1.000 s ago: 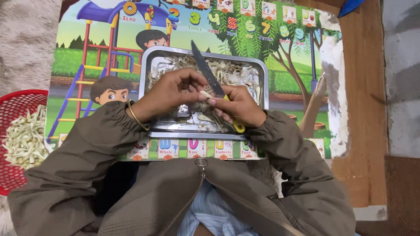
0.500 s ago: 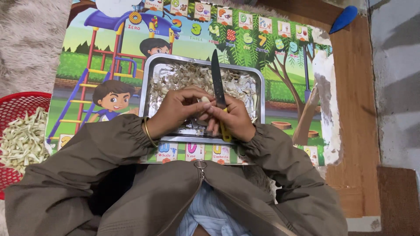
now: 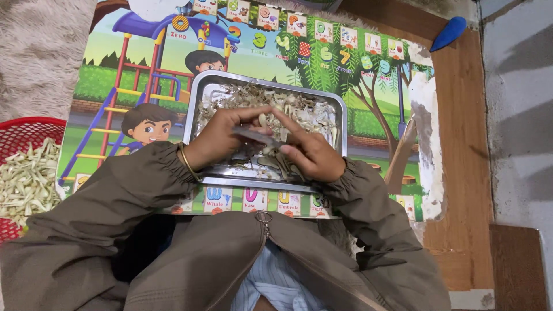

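Note:
Both my hands work over a rectangular metal tray [image 3: 341, 118] filled with pale dry husks and peelings [image 3: 302, 106]. My left hand [image 3: 219, 141] pinches a small pale pod piece [image 3: 264, 120] at its fingertips. My right hand [image 3: 311, 154] grips a knife [image 3: 253, 135], whose grey blade lies almost flat and points left under the left fingers. The knife's handle is hidden inside my right fist. My two hands touch above the tray's middle. Brown jacket sleeves cover both arms.
A red mesh basket [image 3: 26, 128] with several pale green-white pods [image 3: 23, 178] sits at the left edge. The tray rests on a colourful children's picture mat [image 3: 357, 63]. A fuzzy rug [image 3: 40, 52] lies far left; wooden boards [image 3: 461, 150] and a blue object [image 3: 449, 31] lie right.
The knife blade pointed up and away before; now it is swung down, lying flat and pointing left. My hands have shifted slightly further over the tray.

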